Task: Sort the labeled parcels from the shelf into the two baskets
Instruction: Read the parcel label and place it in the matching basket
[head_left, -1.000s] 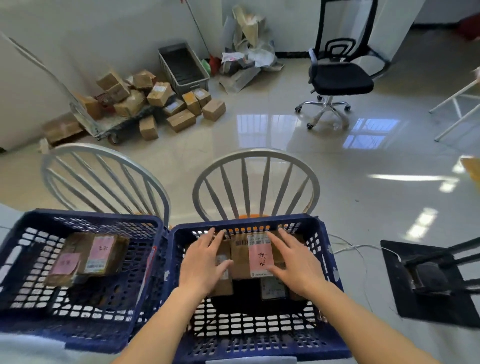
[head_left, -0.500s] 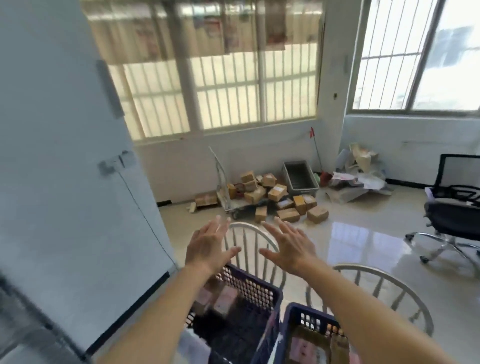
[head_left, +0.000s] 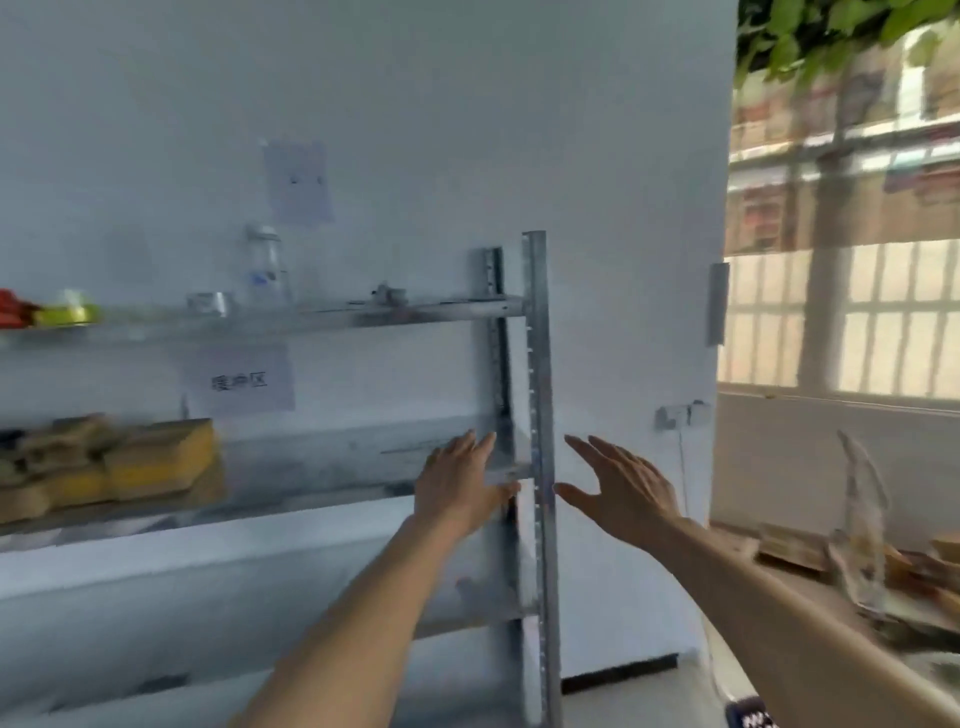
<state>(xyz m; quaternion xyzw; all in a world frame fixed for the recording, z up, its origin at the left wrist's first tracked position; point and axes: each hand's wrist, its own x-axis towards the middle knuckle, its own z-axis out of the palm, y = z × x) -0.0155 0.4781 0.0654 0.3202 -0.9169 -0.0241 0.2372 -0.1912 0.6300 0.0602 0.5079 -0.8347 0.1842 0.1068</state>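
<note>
Your two forearms enter from about 6 o'clock, both bare from the frame's edge to the wrist: you wear no sleeves or gloves. Your left hand (head_left: 464, 487) and right hand (head_left: 621, 491) carry no rings, watch or bands that can be seen. Your fingers look slender with short nails, though blur softens the finer detail.

Shelf post (head_left: 540, 415) blocks right; mid shelf (head_left: 337, 457) open left of it.
</note>
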